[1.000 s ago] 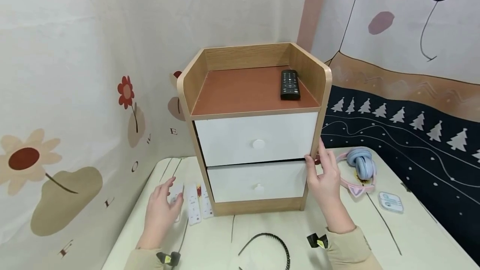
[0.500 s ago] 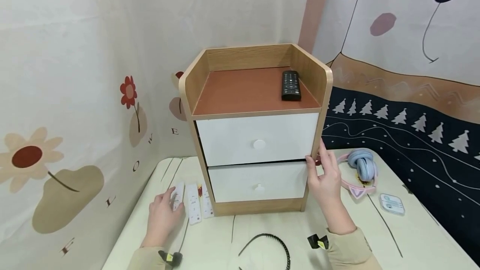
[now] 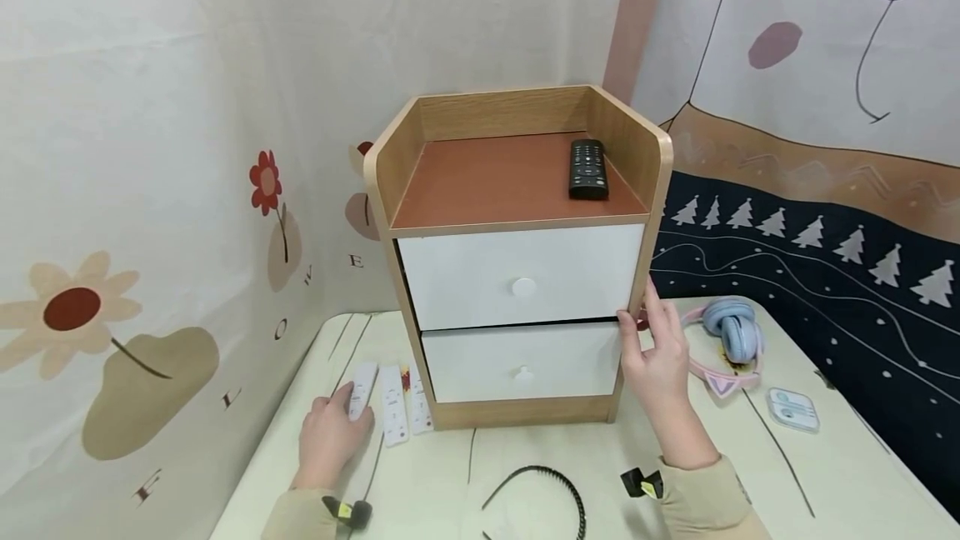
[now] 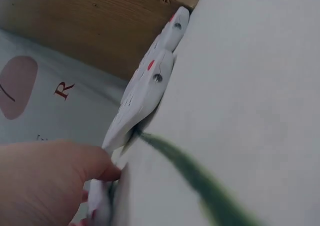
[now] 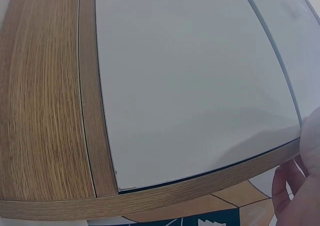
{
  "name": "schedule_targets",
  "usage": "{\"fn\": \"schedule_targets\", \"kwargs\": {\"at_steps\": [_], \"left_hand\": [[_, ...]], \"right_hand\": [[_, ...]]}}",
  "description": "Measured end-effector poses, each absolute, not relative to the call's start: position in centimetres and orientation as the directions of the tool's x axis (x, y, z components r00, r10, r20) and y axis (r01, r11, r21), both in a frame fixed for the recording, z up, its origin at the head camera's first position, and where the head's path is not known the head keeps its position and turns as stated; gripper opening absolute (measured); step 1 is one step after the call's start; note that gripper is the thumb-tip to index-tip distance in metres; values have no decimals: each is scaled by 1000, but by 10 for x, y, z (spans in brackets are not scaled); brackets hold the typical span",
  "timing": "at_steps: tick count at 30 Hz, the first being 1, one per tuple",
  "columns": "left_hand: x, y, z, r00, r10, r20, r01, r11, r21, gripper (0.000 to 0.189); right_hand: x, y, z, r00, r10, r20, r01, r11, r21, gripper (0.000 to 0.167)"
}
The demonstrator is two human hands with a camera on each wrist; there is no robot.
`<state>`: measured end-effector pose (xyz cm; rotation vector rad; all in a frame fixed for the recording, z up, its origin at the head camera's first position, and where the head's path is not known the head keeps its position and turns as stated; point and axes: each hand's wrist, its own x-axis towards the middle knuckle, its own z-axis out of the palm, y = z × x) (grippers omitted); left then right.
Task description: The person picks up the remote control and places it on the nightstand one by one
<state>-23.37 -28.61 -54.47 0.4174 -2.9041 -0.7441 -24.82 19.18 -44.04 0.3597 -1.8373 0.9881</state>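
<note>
A two-drawer cabinet (image 3: 523, 413) of wood with white drawer fronts stands upright on the table. Against its right edge rests my right hand (image 3: 660, 365), thumb on the front frame and rather straight fingers along the side. My left hand (image 3: 330, 440) pinches the leftmost white remote control (image 3: 363, 390) between thumb and fingers. In the left wrist view, most of that remote is hidden by the hand (image 4: 45, 181). Beside it lie two more, a middle white remote (image 3: 393, 405) and a right one (image 3: 421, 407) near the cabinet.
A black remote control (image 3: 588, 169) lies on the cabinet's top shelf. Right of the cabinet are pink and blue headphones (image 3: 735, 332) and a small clear-lidded case (image 3: 792, 410). A black headband (image 3: 573, 486) lies in front. Printed cloth (image 3: 810, 265) hangs behind.
My left hand has come down onto the leftmost white remote, and its fingers have closed around it. My right hand has stayed at the cabinet's edge. The head view has shifted slightly.
</note>
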Motion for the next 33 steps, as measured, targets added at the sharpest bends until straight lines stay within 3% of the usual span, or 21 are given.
{"fn": "schedule_targets", "kwargs": {"at_steps": [7,13,22,33], "left_hand": [[-229,-287,-533,-969,-244,43,-201,877,437,71],[-229,-287,-526,-964,-254,79,-185,854,487,60],[-231,-285,-510,-902,-317,295,-114,831,544,42],[-216,-263,-431,-807,-307,504,17,842,540,36]], "right_hand": [[-248,193,-442,-464,165,870,-624,637,-454,71],[-248,193,-441,-478,164,863,-623,629,-465,73],[-248,193,-439,-470,172,866,-626,626,-464,74],[-246,191,-438,-461,173,870,-628,629,-458,67]]}}
